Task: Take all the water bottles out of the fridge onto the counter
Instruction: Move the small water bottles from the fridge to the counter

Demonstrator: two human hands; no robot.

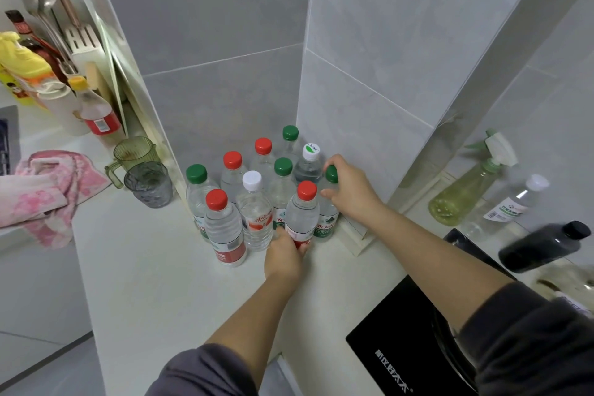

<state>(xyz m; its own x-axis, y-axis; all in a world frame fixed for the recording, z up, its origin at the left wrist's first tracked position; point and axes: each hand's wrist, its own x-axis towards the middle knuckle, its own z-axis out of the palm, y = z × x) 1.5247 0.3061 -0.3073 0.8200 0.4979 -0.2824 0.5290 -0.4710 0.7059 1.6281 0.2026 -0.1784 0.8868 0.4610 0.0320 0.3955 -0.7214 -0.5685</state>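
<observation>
Hands up front: the left hand wraps round the lower label part of a red-capped bottle at the front of the group, fingers curled round it. A bit further in, the right hand grips a green-capped bottle up high, round the shoulder just under the cap. Both bottles stand upright on the white counter, just beside each other and next to the jutting wall corner. I can't tell if either base is lifted off the top.

Behind and to the left, eight other bottles sit packed into the tiled corner, with red, green and white caps, and some are touching. The fridge isn't in shot at all.

Handling-wise, they look full, so probably fairly heavy for their size, and that thin clear plastic likely gives when squeezed. If they're fridge-cold they could be damp and slippery, though I can't see any drops. My guess is mid-body or the neck under the cap is the safest hold. The pack is tight, so a nudge could topple a neighbour.
</observation>
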